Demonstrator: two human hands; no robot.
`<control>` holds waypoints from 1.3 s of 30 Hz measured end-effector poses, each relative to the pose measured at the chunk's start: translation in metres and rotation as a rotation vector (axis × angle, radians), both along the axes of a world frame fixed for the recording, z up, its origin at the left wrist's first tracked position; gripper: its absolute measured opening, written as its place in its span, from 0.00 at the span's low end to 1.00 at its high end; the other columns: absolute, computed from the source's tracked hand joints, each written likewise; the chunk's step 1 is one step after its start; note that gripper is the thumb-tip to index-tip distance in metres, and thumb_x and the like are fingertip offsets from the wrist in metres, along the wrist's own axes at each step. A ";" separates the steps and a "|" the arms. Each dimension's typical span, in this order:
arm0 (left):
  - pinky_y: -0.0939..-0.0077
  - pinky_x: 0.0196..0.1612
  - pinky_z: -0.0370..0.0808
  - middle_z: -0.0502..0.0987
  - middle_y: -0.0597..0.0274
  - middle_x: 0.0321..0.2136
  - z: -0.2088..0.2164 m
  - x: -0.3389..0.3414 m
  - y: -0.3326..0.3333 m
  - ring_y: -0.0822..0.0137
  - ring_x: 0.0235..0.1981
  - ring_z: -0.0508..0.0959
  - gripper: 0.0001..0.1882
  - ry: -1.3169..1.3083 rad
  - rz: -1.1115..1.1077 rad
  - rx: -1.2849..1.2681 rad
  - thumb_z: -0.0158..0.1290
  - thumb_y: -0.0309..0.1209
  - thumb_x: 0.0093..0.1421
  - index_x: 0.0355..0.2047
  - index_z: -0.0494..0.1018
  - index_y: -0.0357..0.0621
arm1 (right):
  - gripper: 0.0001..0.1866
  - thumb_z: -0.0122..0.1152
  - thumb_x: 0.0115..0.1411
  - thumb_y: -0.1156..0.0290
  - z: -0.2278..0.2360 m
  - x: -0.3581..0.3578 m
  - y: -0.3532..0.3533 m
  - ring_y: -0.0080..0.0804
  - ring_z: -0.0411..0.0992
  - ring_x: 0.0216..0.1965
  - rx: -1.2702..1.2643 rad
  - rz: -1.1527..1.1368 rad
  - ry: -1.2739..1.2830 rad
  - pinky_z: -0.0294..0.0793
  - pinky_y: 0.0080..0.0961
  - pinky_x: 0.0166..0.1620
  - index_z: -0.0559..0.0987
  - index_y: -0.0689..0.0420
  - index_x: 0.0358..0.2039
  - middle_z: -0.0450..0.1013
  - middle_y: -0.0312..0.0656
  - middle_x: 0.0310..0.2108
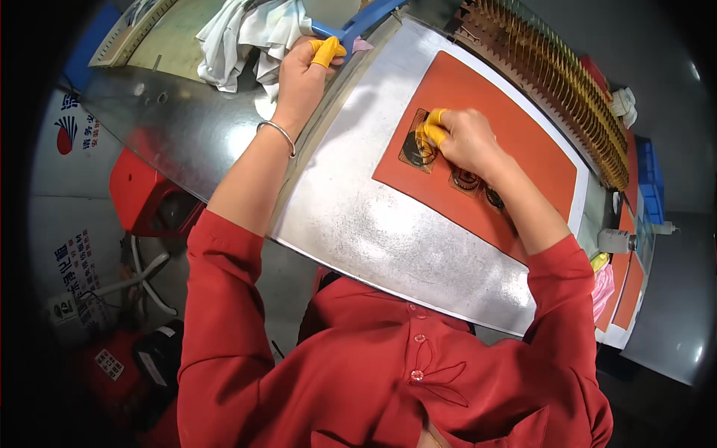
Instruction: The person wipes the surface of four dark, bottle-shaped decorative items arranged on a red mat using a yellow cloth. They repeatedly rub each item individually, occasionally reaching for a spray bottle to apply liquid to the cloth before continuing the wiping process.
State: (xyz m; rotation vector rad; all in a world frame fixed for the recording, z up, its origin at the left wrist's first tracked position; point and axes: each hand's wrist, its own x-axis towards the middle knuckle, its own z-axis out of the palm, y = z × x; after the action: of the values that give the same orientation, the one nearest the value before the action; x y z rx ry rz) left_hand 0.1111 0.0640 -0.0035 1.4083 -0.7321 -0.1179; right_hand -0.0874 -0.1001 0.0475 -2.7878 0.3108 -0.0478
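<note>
My right hand (464,140), with yellow finger cots on its fingertips, is closed in a pinch at the upper edge of a thin, dark and gold patterned piece (417,153). That piece lies on an orange mat (508,112). Two similar pieces, one a dark round-patterned piece (464,180), rest on the mat beside and partly behind my right wrist. My left hand (310,63), also in yellow finger cots and with a bangle at the wrist, is at the far left, fingers curled together. It is beside a blue curved bar (373,13) and white cloths (258,41); what it holds is hidden.
A rack with many upright gold-edged plates (567,82) stands along the far right. White paper (418,45) lies under the mat on the metal table (373,224). A clear bottle (616,240) and pink cloth (603,290) are at right; a red machine part (142,187) stands at left.
</note>
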 end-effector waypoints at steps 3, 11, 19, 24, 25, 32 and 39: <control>0.83 0.33 0.72 0.75 0.62 0.30 0.000 -0.002 -0.002 0.73 0.31 0.77 0.10 0.027 -0.003 -0.009 0.45 0.27 0.60 0.33 0.74 0.33 | 0.06 0.56 0.52 0.71 -0.006 -0.008 0.000 0.45 0.72 0.23 0.028 0.067 -0.028 0.70 0.34 0.28 0.78 0.59 0.28 0.73 0.49 0.20; 0.83 0.34 0.71 0.75 0.63 0.30 -0.001 0.000 -0.003 0.73 0.33 0.77 0.11 0.017 -0.004 0.012 0.44 0.28 0.61 0.34 0.74 0.34 | 0.06 0.56 0.49 0.71 -0.014 -0.020 0.014 0.46 0.72 0.23 -0.010 0.087 -0.108 0.70 0.39 0.30 0.78 0.59 0.24 0.73 0.49 0.20; 0.84 0.35 0.70 0.75 0.63 0.34 -0.002 0.001 -0.001 0.72 0.33 0.77 0.11 -0.023 -0.013 0.037 0.41 0.26 0.62 0.36 0.73 0.35 | 0.04 0.56 0.48 0.72 -0.016 -0.026 0.021 0.47 0.72 0.23 -0.022 -0.019 -0.098 0.71 0.38 0.29 0.77 0.59 0.23 0.73 0.50 0.20; 0.83 0.34 0.72 0.75 0.62 0.31 -0.002 0.001 0.000 0.72 0.32 0.77 0.11 -0.006 -0.007 0.015 0.44 0.27 0.61 0.34 0.74 0.34 | 0.06 0.57 0.51 0.71 -0.019 -0.030 0.027 0.44 0.73 0.22 -0.081 0.024 -0.101 0.72 0.34 0.29 0.79 0.58 0.28 0.73 0.48 0.20; 0.82 0.33 0.72 0.76 0.62 0.30 -0.003 -0.001 -0.001 0.73 0.31 0.77 0.11 -0.003 0.005 -0.004 0.45 0.28 0.60 0.33 0.75 0.33 | 0.06 0.57 0.52 0.71 -0.021 -0.037 0.033 0.44 0.72 0.22 -0.078 0.105 -0.116 0.71 0.35 0.28 0.79 0.59 0.28 0.73 0.48 0.20; 0.83 0.36 0.71 0.75 0.63 0.34 -0.002 -0.001 -0.001 0.71 0.34 0.77 0.12 -0.015 -0.012 0.040 0.40 0.25 0.61 0.35 0.73 0.34 | 0.06 0.59 0.50 0.71 -0.017 -0.035 0.031 0.43 0.72 0.22 -0.086 0.101 -0.098 0.71 0.34 0.27 0.79 0.60 0.27 0.73 0.47 0.21; 0.82 0.35 0.72 0.75 0.62 0.34 -0.002 -0.003 -0.002 0.72 0.34 0.77 0.11 0.028 -0.001 0.058 0.40 0.25 0.60 0.36 0.73 0.35 | 0.07 0.57 0.52 0.69 -0.015 -0.020 0.032 0.42 0.71 0.22 -0.122 0.192 -0.114 0.70 0.36 0.27 0.79 0.57 0.29 0.73 0.45 0.21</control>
State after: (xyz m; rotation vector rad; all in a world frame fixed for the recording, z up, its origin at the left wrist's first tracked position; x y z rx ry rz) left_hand 0.1077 0.0624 -0.0051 1.4584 -0.7113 -0.1603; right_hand -0.1074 -0.0677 0.0330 -2.9068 0.0111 -0.1849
